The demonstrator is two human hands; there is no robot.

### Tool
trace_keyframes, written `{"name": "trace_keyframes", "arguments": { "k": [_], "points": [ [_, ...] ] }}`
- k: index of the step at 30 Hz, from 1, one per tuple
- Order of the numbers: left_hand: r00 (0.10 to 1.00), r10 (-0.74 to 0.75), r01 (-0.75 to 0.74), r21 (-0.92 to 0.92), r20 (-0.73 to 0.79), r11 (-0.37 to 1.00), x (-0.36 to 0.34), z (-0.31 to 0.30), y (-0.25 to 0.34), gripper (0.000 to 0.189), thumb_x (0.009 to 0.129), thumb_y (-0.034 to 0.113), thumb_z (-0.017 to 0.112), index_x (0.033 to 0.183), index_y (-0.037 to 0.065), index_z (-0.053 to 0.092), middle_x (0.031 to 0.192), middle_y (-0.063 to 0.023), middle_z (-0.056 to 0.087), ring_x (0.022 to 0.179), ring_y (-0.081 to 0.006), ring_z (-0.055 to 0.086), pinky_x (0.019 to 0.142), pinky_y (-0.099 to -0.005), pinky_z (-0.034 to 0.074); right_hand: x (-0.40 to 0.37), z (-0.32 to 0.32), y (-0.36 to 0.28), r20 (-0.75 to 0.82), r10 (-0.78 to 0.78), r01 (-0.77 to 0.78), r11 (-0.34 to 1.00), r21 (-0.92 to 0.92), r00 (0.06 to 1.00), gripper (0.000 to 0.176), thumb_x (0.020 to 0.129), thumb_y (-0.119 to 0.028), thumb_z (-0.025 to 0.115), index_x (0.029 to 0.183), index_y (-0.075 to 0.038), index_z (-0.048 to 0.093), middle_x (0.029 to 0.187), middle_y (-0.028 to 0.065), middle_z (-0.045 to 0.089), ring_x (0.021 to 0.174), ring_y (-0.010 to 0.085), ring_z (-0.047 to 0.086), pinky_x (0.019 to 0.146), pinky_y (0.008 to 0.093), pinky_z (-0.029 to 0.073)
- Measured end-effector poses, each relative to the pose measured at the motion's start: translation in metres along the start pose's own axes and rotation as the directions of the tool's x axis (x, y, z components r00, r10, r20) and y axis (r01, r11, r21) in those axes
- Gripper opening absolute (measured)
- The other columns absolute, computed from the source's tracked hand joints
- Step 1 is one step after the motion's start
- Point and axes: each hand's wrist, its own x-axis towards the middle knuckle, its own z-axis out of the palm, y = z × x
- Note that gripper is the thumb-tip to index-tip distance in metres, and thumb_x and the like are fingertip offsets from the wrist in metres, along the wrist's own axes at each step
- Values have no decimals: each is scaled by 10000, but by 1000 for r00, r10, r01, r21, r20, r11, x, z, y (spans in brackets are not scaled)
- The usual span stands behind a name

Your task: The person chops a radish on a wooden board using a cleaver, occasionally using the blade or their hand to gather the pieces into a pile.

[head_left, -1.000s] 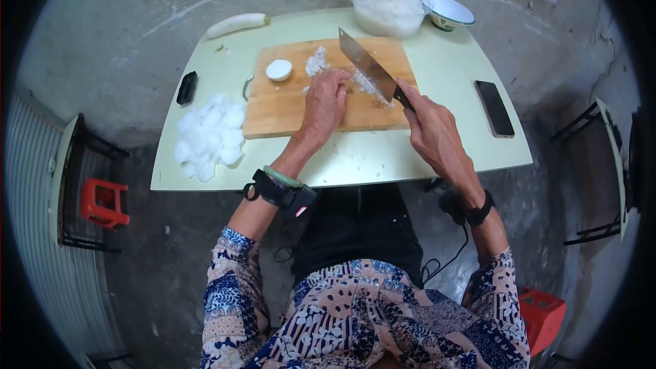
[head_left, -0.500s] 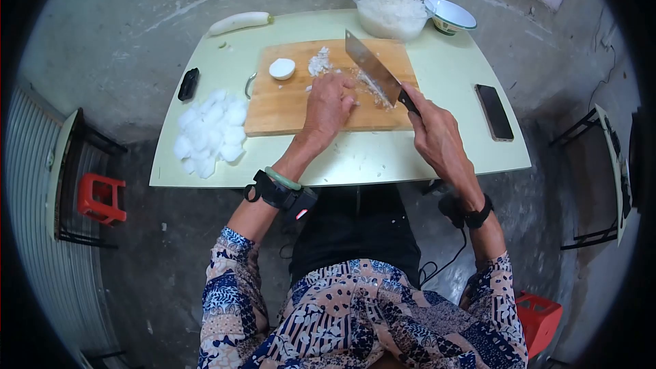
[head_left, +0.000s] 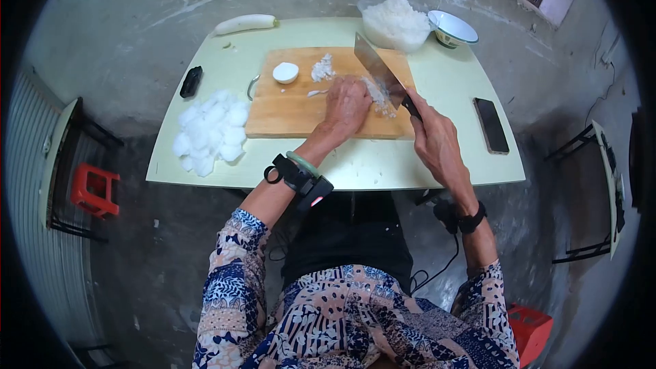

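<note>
My right hand [head_left: 437, 138] is wrapped round the black handle of a cleaver [head_left: 378, 68], whose broad blade slants over the right part of the wooden cutting board [head_left: 273, 119]. Beside the blade, my left hand [head_left: 348, 104] rests on the board with its fingers curled; what is under the fingertips is hidden. Finely chopped white pieces [head_left: 383, 104] lie around the blade. A small white heap [head_left: 322, 68] sits further back, and a cut white radish half [head_left: 285, 72] stands at the board's back left.
White slices [head_left: 212, 133] are piled left of the board. A whole radish [head_left: 246, 24] and a black object [head_left: 191, 82] lie beyond. At the back right are a heaped container [head_left: 396, 24] and a bowl [head_left: 453, 29]; a phone [head_left: 491, 126] lies right.
My left hand has moved right along the board, closer to the blade, and its fingers are more curled. The cleaver remains in my right hand, shifted slightly. The view has shifted a little.
</note>
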Motion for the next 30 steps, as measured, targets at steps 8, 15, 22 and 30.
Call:
{"name": "trace_keyframes", "arguments": {
  "k": [8, 15, 22, 30],
  "points": [
    [997, -72, 72, -67, -1, 995, -11, -20, -1, 127, 852, 161, 725, 920, 54, 719, 982, -172, 643, 999, -372, 598, 889, -478, 497, 1, -2, -10, 23, 37, -37, 999, 0, 999, 492, 944, 1, 557, 1431, -48, 509, 951, 266, 686, 855, 451, 667, 771, 527, 513],
    [998, -55, 53, -68, -25, 996, -20, -30, -15, 88, 833, 154, 730, 871, 77, 713, 954, -149, 627, 980, -357, 590, 877, -466, 500, -1, 2, -12, 44, 22, -23, 999, 22, 999, 496, 943, 1, 560, 1433, -58, 511, 951, 265, 678, 863, 457, 662, 775, 529, 507],
    [998, -51, 47, -96, -41, 994, -25, -30, -20, 92, 818, 129, 745, 867, 70, 695, 947, -157, 622, 966, -368, 584, 842, -473, 487, 0, -1, -11, 5, 6, -6, 1000, -14, 1000, 523, 943, 5, 559, 1456, -65, 484, 928, 262, 673, 848, 451, 660, 757, 524, 510],
    [998, -23, 17, -117, -56, 993, -25, -31, -18, 133, 855, 100, 715, 978, 48, 710, 997, -166, 627, 1004, -374, 582, 914, -467, 495, 3, 2, 1, 7, 5, -5, 999, -45, 1000, 515, 945, 3, 559, 1451, -68, 491, 904, 260, 673, 829, 441, 658, 754, 517, 512]
  ]
}}
